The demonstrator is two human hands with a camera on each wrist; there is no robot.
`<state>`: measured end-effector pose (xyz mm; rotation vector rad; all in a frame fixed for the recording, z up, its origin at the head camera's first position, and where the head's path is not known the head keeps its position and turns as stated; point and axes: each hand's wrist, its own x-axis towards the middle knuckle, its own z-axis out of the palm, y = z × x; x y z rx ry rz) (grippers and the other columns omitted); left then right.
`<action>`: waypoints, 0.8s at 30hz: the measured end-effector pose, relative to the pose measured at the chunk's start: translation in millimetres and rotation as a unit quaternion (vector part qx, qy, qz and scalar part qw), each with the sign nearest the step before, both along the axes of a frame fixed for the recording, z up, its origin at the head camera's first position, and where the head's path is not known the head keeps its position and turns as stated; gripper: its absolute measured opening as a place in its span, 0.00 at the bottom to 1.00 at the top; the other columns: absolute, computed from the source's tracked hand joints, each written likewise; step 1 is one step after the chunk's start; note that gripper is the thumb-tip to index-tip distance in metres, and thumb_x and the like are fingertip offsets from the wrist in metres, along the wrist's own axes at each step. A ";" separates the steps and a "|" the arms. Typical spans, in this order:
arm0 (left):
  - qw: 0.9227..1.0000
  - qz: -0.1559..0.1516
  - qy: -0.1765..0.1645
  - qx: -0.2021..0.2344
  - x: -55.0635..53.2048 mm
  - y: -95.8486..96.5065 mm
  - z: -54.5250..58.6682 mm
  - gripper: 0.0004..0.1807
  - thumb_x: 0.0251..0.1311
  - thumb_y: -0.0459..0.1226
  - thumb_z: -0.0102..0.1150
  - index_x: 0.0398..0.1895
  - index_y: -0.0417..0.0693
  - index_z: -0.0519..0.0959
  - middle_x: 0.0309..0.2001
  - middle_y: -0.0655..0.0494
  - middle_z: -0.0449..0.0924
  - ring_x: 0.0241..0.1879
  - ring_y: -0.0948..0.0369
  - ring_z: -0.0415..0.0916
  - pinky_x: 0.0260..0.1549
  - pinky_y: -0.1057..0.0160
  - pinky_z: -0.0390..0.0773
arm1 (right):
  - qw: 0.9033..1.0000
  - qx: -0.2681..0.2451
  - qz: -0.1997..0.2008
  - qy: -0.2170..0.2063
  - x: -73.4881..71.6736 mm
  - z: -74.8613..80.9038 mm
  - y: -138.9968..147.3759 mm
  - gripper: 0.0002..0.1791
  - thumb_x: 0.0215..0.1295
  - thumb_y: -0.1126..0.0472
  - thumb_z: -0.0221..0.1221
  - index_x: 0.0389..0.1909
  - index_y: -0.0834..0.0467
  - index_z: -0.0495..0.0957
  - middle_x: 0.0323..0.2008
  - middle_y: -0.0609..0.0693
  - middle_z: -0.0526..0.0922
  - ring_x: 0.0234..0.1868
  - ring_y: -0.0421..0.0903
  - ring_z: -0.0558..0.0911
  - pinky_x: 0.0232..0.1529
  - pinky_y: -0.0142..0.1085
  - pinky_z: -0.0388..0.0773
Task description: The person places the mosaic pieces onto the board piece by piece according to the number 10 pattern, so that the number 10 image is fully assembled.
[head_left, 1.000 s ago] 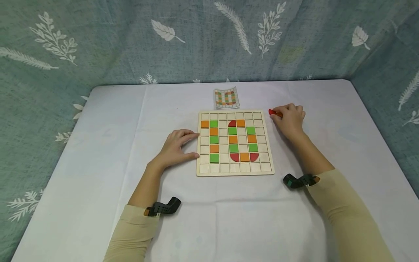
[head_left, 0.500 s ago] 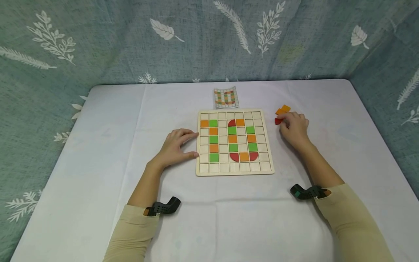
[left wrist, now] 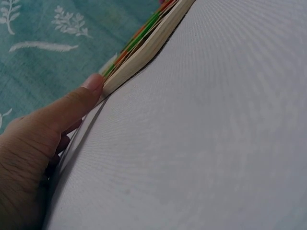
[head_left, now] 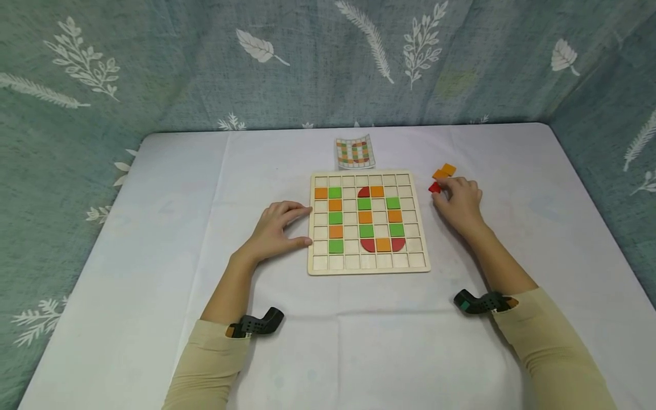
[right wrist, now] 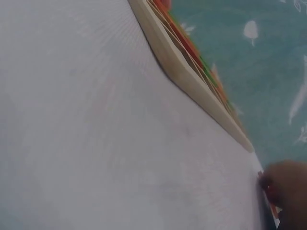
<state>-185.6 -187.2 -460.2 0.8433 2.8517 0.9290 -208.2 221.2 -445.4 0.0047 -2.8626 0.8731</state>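
A square wooden grid board (head_left: pixel 369 270) lies on the white table, with orange, green and red tiles set in some of its cells. My left hand (head_left: pixel 271 230) rests at the board's left edge, thumb and fingertips touching the rim. In the left wrist view the left thumb (left wrist: pixel 84 98) presses against the board's corner. Right of the board, my right hand (head_left: pixel 461 205) pinches a small red tile (head_left: pixel 434 187) between thumb and forefinger, low over the table. Just beyond the fingers lie two orange tiles (head_left: pixel 448 169). The right wrist view shows that hand only partly and blurred.
A small printed card (head_left: pixel 355 152) with a coloured grid pattern stands behind the board, its edge curling up. Green cloth (head_left: pixel 318 62) with white leaf prints hangs behind the table (head_left: pixel 287 364). Black wrist cameras (head_left: pixel 258 323) sit at both cuffs.
My right hand has drawn back toward me and slightly right, leaving the orange tiles on the table. The red tile has turned a little in its fingers. The left hand and board have stayed put.
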 end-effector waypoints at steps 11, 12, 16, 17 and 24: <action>1.000 0.000 -0.001 -0.002 -0.1 -0.1 -0.3 0.38 0.47 0.54 0.69 0.64 0.53 0.71 0.57 0.53 0.69 0.58 0.53 0.61 0.58 0.49 0.57 | 0.999 0.012 0.049 -0.003 -6.5 -1.0 -7.7 0.19 0.68 0.61 0.54 0.54 0.69 0.73 0.48 0.65 0.73 0.48 0.61 0.62 0.50 0.53 0.52; 1.000 0.000 -0.001 -0.002 -0.1 0.0 -0.3 0.38 0.47 0.53 0.69 0.64 0.53 0.71 0.57 0.53 0.69 0.58 0.53 0.61 0.58 0.49 0.57 | 0.998 0.014 0.059 -0.001 -7.5 -0.9 -8.8 0.18 0.68 0.61 0.54 0.53 0.69 0.74 0.47 0.65 0.73 0.48 0.61 0.62 0.49 0.53 0.52; 1.000 0.002 -0.001 -0.001 -0.4 0.1 -0.2 0.38 0.47 0.53 0.69 0.63 0.53 0.72 0.57 0.53 0.69 0.58 0.53 0.61 0.57 0.49 0.57 | 0.997 0.020 0.073 -0.005 -10.4 0.6 -12.7 0.18 0.67 0.59 0.56 0.52 0.68 0.75 0.45 0.63 0.74 0.48 0.60 0.62 0.48 0.51 0.53; 1.000 0.001 -0.001 0.000 -0.5 0.3 0.0 0.38 0.47 0.53 0.69 0.63 0.53 0.72 0.57 0.53 0.69 0.58 0.53 0.61 0.57 0.49 0.57 | 0.997 0.023 0.069 -0.010 -10.6 1.2 -13.1 0.19 0.67 0.59 0.56 0.53 0.68 0.74 0.46 0.63 0.73 0.48 0.60 0.62 0.48 0.51 0.53; 1.000 -0.001 -0.003 0.000 -0.8 0.7 0.6 0.38 0.47 0.54 0.69 0.63 0.53 0.72 0.57 0.53 0.69 0.58 0.53 0.61 0.57 0.49 0.57 | 0.997 0.025 0.062 -0.027 -11.0 2.4 -12.6 0.21 0.67 0.57 0.56 0.53 0.69 0.73 0.46 0.64 0.73 0.48 0.60 0.62 0.49 0.52 0.53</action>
